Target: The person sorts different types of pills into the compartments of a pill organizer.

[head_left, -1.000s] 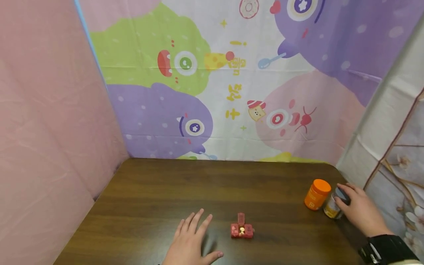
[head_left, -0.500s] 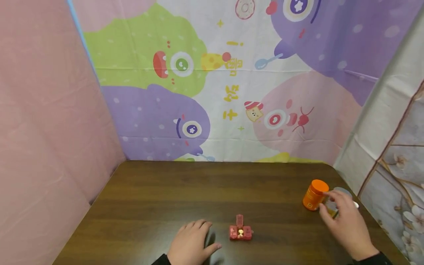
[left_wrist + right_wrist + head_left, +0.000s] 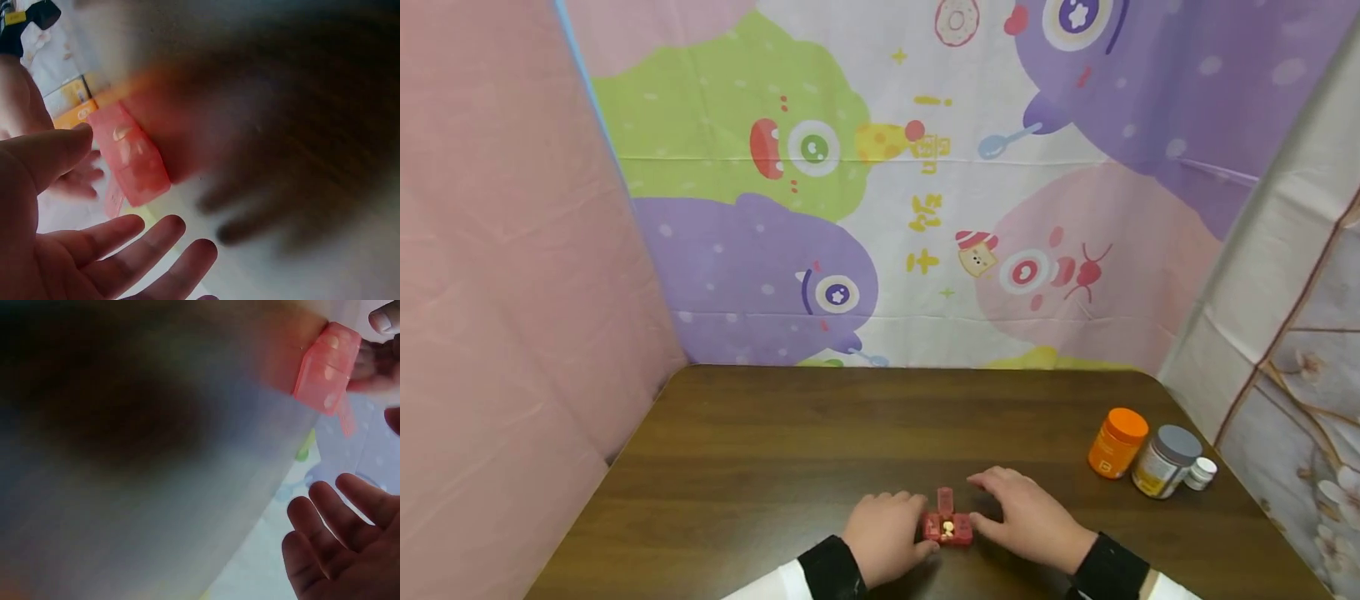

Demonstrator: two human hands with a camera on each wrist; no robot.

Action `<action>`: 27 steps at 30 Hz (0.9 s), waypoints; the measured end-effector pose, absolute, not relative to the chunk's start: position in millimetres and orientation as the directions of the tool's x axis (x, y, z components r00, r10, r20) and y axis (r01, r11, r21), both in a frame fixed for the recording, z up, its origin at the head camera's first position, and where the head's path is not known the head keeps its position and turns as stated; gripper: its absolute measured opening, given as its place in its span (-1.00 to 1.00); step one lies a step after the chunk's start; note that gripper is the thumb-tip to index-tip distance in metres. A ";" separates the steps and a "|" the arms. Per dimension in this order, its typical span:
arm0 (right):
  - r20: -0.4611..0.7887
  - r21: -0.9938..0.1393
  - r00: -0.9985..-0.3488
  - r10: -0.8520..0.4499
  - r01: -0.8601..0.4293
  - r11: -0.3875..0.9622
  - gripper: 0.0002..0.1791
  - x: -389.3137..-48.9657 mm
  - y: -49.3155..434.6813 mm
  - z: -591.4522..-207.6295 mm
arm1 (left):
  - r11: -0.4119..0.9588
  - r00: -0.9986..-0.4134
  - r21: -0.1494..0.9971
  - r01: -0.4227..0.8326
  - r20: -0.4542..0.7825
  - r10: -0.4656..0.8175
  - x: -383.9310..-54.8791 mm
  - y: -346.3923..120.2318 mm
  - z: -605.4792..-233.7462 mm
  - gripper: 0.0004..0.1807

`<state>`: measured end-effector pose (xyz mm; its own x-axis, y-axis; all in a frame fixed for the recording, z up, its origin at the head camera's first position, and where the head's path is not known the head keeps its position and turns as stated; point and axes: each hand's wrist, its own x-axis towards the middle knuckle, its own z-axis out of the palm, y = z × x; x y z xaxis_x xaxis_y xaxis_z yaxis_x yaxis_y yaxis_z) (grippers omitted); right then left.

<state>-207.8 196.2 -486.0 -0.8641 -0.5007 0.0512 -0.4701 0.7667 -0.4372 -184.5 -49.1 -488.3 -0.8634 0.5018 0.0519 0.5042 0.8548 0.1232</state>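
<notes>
A small translucent red pill box [image 3: 962,530] sits on the brown table, its middle lid [image 3: 945,500] standing up. Pale pills [image 3: 948,527] show in the middle compartment. At the box's left side is my left hand [image 3: 883,533], thumb and fingertips right by its edge. In the left wrist view that hand's fingers [image 3: 159,240] are loosely spread, with the thumb tip overlapping the box. To the right of the box, my right hand [image 3: 1033,521] has its thumb tip close to the edge. Its fingers [image 3: 325,512] look relaxed and hold nothing.
Toward the table's right edge stand an orange jar [image 3: 1117,444], a grey-lidded jar [image 3: 1167,462] and a small white bottle [image 3: 1202,474], all with lids on. A cartoon-print cloth [image 3: 925,325] hangs behind the table [image 3: 760,450]; a pink cloth [image 3: 512,292] hangs at the left.
My right hand has left the grey-lidded jar, which stands beside the orange one, and moved left to the pill box. My left hand has moved right to the box's left side.
</notes>
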 end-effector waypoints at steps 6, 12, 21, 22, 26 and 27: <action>0.025 -0.456 -0.832 -0.554 -0.503 0.734 -0.49 -214.8 180.9 -491.5 | 0.830 -0.832 0.078 0.553 0.107 0.544 -184.5 -43.5 -491.4 -0.71; 0.068 -0.488 -0.807 -0.587 -0.540 0.686 -0.73 -214.0 177.3 -491.8 | 0.825 -0.829 0.086 0.558 0.108 0.549 -185.4 -44.7 -487.5 -0.75; 0.062 -0.553 -0.783 -0.618 -0.543 0.632 -0.83 -211.7 177.7 -493.2 | 0.830 -0.840 0.132 0.542 0.056 0.540 -187.7 -45.1 -481.2 -0.75; 0.054 -0.560 -0.779 -0.624 -0.541 0.627 -0.83 -211.2 177.6 -493.5 | 0.829 -0.840 0.139 0.542 0.057 0.540 -187.8 -45.2 -481.1 -0.75; 0.003 -0.591 -0.765 -0.644 -0.521 0.616 -0.87 -210.0 176.6 -494.2 | 0.828 -0.841 0.152 0.539 0.057 0.537 -188.5 -45.4 -481.8 -0.77; -0.011 -0.599 -0.761 -0.648 -0.514 0.614 -0.87 -209.7 176.2 -494.1 | 0.828 -0.842 0.152 0.539 0.059 0.537 -188.7 -45.4 -482.1 -0.77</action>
